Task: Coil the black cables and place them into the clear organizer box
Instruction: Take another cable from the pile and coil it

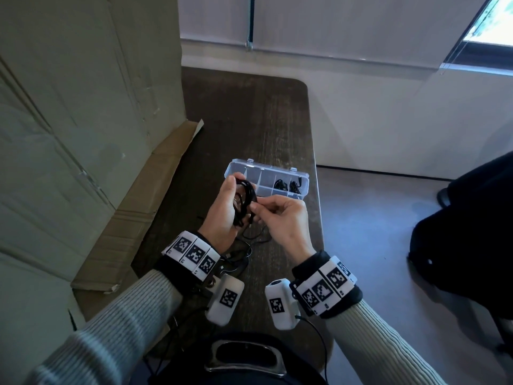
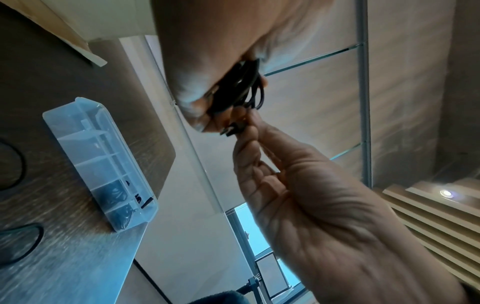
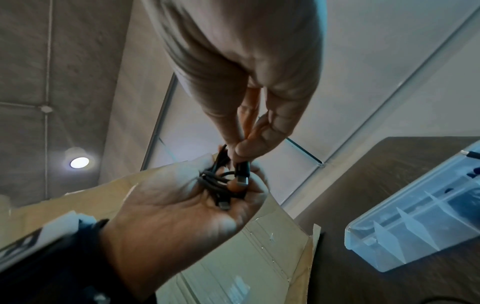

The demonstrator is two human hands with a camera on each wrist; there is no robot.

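My left hand (image 1: 224, 207) holds a coiled black cable (image 1: 245, 200) above the dark table, fingers curled round the loops. My right hand (image 1: 280, 215) pinches the cable's plug end (image 3: 242, 171) between thumb and forefinger, right against the coil. In the left wrist view the coil (image 2: 239, 86) sits under the left fingers, with the right hand (image 2: 298, 185) coming in from below. The clear organizer box (image 1: 302, 177) lies open just beyond the hands; its two right compartments hold coiled black cables (image 1: 287, 186). The left compartments look bare.
More loose black cable (image 1: 249, 240) lies on the table (image 1: 249, 120) beneath the hands. A big cardboard box (image 1: 83, 107) stands along the left, its flap on the table. The table's right edge drops to grey floor. A dark object (image 1: 466, 232) sits at the right.
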